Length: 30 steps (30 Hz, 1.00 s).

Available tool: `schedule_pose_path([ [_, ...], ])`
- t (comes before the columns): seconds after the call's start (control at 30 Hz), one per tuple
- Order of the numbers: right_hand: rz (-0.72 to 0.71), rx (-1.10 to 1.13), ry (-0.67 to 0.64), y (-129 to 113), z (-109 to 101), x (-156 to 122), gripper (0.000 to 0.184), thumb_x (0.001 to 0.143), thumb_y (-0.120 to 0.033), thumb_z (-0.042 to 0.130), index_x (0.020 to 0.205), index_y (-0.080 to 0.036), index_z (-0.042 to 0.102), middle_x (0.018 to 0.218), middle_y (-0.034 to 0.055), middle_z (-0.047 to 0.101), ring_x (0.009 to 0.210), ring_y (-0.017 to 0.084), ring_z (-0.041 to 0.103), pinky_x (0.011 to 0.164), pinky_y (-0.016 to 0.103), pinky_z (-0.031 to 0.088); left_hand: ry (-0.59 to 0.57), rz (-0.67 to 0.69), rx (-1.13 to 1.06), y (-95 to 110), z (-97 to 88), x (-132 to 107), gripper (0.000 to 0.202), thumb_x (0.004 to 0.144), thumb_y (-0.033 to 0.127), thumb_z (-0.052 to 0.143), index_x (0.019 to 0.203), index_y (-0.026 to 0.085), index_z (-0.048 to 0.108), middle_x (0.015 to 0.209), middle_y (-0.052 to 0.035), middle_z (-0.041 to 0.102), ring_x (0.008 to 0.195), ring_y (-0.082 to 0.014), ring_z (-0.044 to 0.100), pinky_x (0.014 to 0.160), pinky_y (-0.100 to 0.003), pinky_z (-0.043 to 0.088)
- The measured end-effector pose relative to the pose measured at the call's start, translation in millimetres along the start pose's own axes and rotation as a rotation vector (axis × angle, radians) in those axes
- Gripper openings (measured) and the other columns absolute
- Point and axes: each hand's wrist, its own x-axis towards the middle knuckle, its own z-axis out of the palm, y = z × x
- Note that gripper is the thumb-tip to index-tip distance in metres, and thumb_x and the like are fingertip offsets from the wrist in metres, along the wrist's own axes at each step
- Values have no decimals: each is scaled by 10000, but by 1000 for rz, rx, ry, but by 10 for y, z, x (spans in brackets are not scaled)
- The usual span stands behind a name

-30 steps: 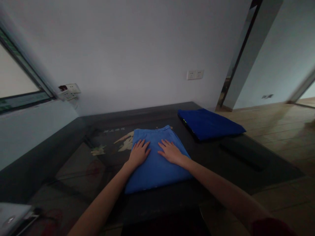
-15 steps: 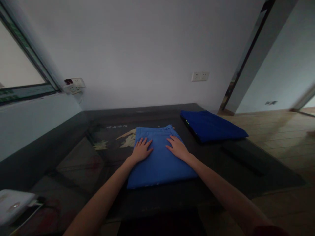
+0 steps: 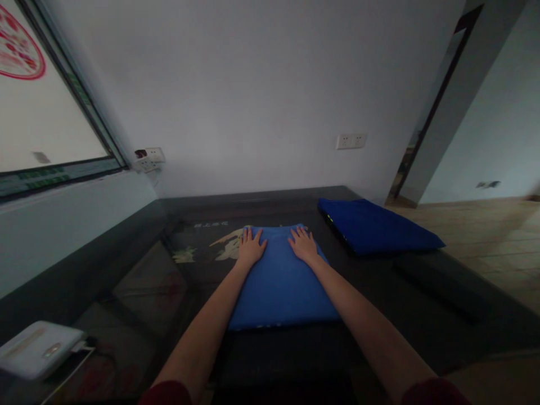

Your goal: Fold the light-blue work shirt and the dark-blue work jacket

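- Pale Chinese characters (image 3: 211, 224) stand in one row on the black table (image 3: 202, 208); they are blurred, and I read surely only 上;
- the folded blue cloth (image 3: 284, 287) lies flat on this table; it looks plain and smooth, with whitish spots (image 3: 269, 325) along the near edge;
- the left hand (image 3: 252, 247) and the right hand (image 3: 304, 244) press flat upon its far part; fingers are spread, gripping nothing.

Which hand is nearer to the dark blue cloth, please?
Right. The right hand lies flat on the light blue cloth, left of the dark blue cloth; the left hand lies on the light blue cloth too, farther left.
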Motion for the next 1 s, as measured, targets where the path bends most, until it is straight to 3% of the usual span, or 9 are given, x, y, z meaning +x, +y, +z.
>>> schedule_pose_path([
  [0.17, -4, 17, 0, 35, 25, 4, 558, 971, -436, 221, 1456, -173, 305, 1533, 127, 237, 1423, 245, 144, 1122, 485, 88, -38, -35, -13, -48, 11, 25, 677, 902, 588, 258, 1472, 225, 248, 1553, -153, 130, 1426, -324, 116, 1120, -488, 156],
  [0.33, -6, 24, 14, 30, 24, 17, 558, 963, -438, 259, 1449, -172, 323, 1530, 126, 246, 1421, 250, 150, 1124, 483, 86, -100, -27, 26, -26, -40, 115, 705, 867, 605, 317, 1441, 196, 317, 1518, -198, 227, 1400, -354, 201, 1102, -491, 191],
  [0.53, 0, 20, 20, 31, 38, 13, 556, 963, -430, 256, 1449, -167, 318, 1530, 127, 249, 1420, 244, 151, 1123, 482, 89, -30, -125, 57, 158, 1, 155, 597, 879, 482, 345, 1363, 138, 408, 1471, -231, 317, 1352, -395, 293, 1072, -543, 213],
  [0.67, 0, 27, 33, 25, 33, 2, 551, 965, -429, 255, 1447, -171, 325, 1528, 126, 254, 1416, 250, 163, 1122, 490, 92, 77, -158, 26, 187, 84, 116, 565, 899, 456, 318, 1367, 156, 414, 1479, -198, 325, 1366, -380, 269, 1086, -524, 206],
  [1.0, -60, 52, 45, 84, -12, -20, 528, 964, -432, 291, 1423, -185, 377, 1516, 109, 290, 1409, 251, 194, 1122, 487, 147, 10, -51, -20, 3, 32, 79, 592, 919, 523, 276, 1442, 252, 327, 1524, -136, 257, 1394, -342, 223, 1108, -479, 196],
])
